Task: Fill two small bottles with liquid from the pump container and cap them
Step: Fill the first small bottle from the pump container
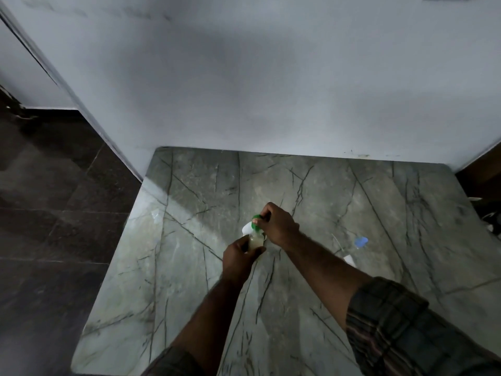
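At the far left a dark tiled floor (54,213) ran beside the desk (189,308), a grey-green marble slab with dark veins set against a pale wall (244,77). On the desk's left part, near the edge, lay a small clear thing (156,214), too blurred to tell what it was. Near the middle of the desk the left hand (238,260) held a small bottle (256,241) of pale cloudy liquid, its grip wrapped around the bottle's lower body. The bottle was tilted a little away from the person; whether it rested on the desk or was lifted could not be told. Just above it the right hand (276,225) came over from the right, its grip pinching a green cap (255,222) at the bottle's top between thumb and fingers. A white piece (247,228) showed just beside the cap on its left; its shape was unclear. Both forearms were bare, with dark plaid sleeves (393,321) rolled back toward the elbows. Further right, well apart from the hands, a blue cap (361,241) lay on the desk, with a thin white tube (337,241) between it and the right forearm, and a small white thing (349,259) just beside that arm
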Motion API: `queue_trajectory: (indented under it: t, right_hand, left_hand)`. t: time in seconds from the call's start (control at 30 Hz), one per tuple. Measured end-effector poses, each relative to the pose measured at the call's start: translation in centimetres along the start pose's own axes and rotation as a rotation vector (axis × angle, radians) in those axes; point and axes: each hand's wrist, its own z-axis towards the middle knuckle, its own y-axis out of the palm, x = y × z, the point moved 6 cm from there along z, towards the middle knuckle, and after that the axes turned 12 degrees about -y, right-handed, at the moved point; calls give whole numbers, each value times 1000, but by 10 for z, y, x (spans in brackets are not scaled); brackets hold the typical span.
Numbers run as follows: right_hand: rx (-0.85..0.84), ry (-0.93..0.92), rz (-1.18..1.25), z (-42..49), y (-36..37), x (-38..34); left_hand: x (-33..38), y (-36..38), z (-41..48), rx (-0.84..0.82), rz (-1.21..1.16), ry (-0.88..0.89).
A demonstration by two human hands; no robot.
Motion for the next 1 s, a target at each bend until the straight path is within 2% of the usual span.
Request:
queue_trajectory:
  t: [1.0]
  right_hand:
    - [3, -3, -29, 1, -7, -7]
  left_hand:
    - [7, 0, 0, -4, -9, -3]
